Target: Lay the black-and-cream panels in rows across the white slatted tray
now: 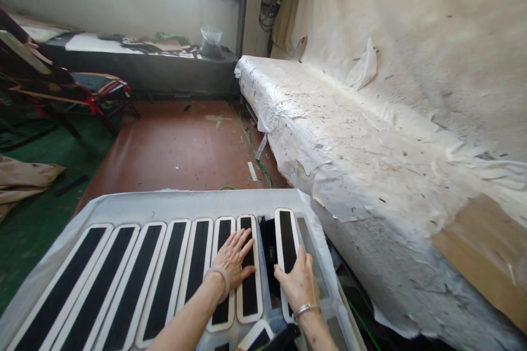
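A row of several long black strips with white borders (164,274) lies side by side on a white-covered work surface (185,200). My left hand (234,258) rests flat, fingers spread, on two neighbouring strips near the right end of the row. My right hand (298,282) lies flat on the lower part of the rightmost strip (287,236), which sits apart from the others. Between the two hands a small black object (269,252) shows in the gap. Another strip end (257,334) peeks out at the bottom edge.
A long bench wrapped in torn, speckled white paper (349,137) runs along the right wall, with brown cardboard (486,252) at its near end. Red floor (177,142) lies ahead, green floor at left, a folding chair (74,93) far left, and a cluttered dark ledge (144,46).
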Demonstrator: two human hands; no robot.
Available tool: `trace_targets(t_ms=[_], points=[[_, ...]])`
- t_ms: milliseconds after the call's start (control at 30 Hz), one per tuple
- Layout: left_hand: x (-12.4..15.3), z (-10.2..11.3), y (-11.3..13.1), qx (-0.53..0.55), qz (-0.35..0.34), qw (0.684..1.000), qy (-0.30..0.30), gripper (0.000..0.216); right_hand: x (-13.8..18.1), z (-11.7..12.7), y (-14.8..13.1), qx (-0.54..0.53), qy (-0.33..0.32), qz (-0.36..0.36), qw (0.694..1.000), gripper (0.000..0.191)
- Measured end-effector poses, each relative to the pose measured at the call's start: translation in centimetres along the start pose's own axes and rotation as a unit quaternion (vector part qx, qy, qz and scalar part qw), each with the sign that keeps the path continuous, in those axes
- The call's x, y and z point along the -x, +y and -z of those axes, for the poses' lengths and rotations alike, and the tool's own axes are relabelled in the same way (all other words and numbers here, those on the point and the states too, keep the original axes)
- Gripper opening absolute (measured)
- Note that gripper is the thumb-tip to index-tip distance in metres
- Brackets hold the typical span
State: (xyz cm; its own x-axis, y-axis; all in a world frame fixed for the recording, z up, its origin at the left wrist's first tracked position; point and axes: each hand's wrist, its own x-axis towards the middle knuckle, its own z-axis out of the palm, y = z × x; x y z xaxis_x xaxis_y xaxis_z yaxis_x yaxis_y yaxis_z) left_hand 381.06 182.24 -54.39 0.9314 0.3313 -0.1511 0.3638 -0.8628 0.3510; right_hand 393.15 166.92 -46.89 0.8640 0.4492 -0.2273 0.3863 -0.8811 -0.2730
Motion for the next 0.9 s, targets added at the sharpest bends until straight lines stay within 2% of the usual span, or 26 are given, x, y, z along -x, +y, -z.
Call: trace_targets(t_ms=[200, 467, 667, 900], points=[[-2.2, 0.1, -1.0, -0.001, 0.023, 1.000, 0.020, 0.084, 0.6, -1.3, 2.0, 0.044, -0.006, -0.002, 0.999, 0.069], [-3.6, -0.6, -0.5, -0.009, 0.005, 1.000, 0.024, 0.082, -1.7, -4.9, -0.3, 0.002, 0.019, 0.018, 1.000, 0.073], [-4.6, -2.2, -0.7, -0.013, 0.003, 0.999, 0.038, 0.078, -2.4, -8.1, 0.0, 0.016, 0.002, 0.066, 0.998, 0.074], [-5.0, -2.5, -0.4, -0.021, 0.015, 0.998, 0.056, 0.069, -2.9, -7.1, 0.4, 0.063, -0.023, 0.106, 0.992, 0.073]])
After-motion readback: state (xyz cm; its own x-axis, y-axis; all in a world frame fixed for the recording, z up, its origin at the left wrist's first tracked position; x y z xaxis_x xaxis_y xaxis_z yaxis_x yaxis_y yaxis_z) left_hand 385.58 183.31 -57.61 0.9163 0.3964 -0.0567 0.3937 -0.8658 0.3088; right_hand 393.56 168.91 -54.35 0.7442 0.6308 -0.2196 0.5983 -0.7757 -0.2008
